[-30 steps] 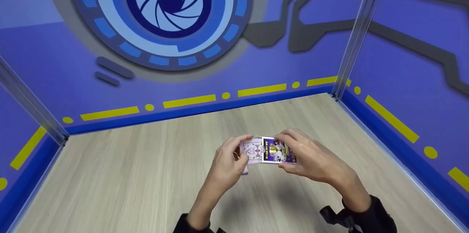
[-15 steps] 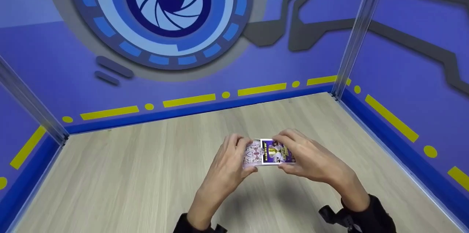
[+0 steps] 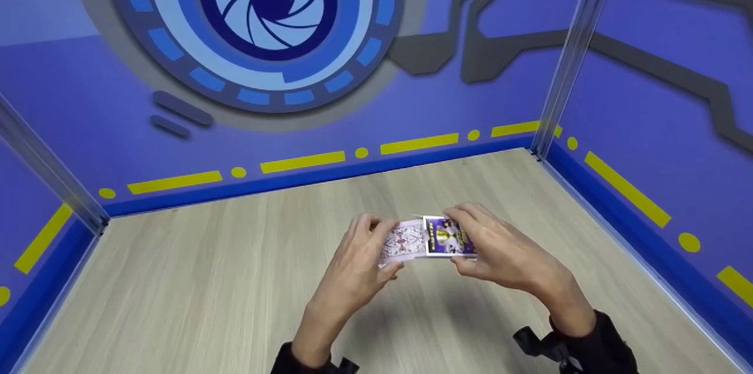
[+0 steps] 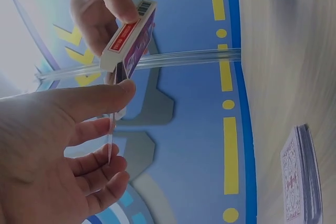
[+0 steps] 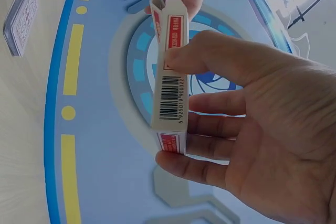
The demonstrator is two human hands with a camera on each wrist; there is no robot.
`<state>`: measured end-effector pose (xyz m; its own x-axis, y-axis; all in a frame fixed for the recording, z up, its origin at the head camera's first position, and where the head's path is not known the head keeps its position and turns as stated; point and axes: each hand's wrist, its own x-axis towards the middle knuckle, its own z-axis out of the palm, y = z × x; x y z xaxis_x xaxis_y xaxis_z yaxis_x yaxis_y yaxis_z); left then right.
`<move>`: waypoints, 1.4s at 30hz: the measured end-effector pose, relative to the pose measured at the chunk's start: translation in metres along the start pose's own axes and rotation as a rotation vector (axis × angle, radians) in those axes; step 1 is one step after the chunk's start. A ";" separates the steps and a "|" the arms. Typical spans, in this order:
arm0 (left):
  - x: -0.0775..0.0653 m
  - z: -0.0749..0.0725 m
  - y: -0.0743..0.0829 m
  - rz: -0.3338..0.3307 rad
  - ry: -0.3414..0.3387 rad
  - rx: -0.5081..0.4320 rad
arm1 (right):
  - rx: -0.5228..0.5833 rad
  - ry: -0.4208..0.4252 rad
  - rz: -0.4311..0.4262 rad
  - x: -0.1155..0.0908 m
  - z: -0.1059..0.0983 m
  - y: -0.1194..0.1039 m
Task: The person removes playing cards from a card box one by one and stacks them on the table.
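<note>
My left hand [image 3: 356, 262] pinches the patterned playing cards [image 3: 405, 241] by their long edges, thumb below and fingers above. In the left wrist view the cards [image 4: 111, 142] appear as a thin edge, too thin to count. Their right end lies at the mouth of a purple-and-white card box [image 3: 442, 237]; how far inside they reach is hidden. My right hand [image 3: 506, 247] grips this box, with the thumb on its narrow side in the right wrist view. A stack of playing cards [image 4: 300, 177] lies on the table below; the hands mostly hide it in the head view.
A light wood-grain table [image 3: 223, 280] lies under both hands. Blue printed panels [image 3: 329, 127] enclose its back and sides, with clear corner posts [image 3: 567, 68] between them. A loose flap [image 5: 156, 17] stands out at the box's end.
My left hand has shifted its hold to the cards' two long edges and then drawn slightly left. More of the cards shows outside the box. My right hand keeps its grip, nearly still.
</note>
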<state>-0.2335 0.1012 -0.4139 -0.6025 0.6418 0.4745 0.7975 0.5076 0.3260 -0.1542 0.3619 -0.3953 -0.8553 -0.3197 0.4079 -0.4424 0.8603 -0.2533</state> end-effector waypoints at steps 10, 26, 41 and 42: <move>-0.002 -0.009 -0.015 -0.070 -0.013 -0.054 | 0.006 0.044 0.035 0.000 -0.004 0.010; 0.000 0.007 -0.039 -0.207 -0.117 -0.055 | 0.025 0.065 0.095 -0.003 -0.009 0.017; -0.003 0.034 -0.062 -0.298 -0.197 -0.052 | 0.027 0.067 0.104 -0.003 -0.010 0.016; -0.004 0.035 -0.063 -0.302 -0.202 -0.047 | 0.025 0.067 0.102 -0.003 -0.010 0.016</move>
<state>-0.2823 0.0874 -0.4649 -0.8011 0.5702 0.1818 0.5808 0.6672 0.4665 -0.1566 0.3807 -0.3919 -0.8766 -0.2035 0.4361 -0.3617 0.8764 -0.3181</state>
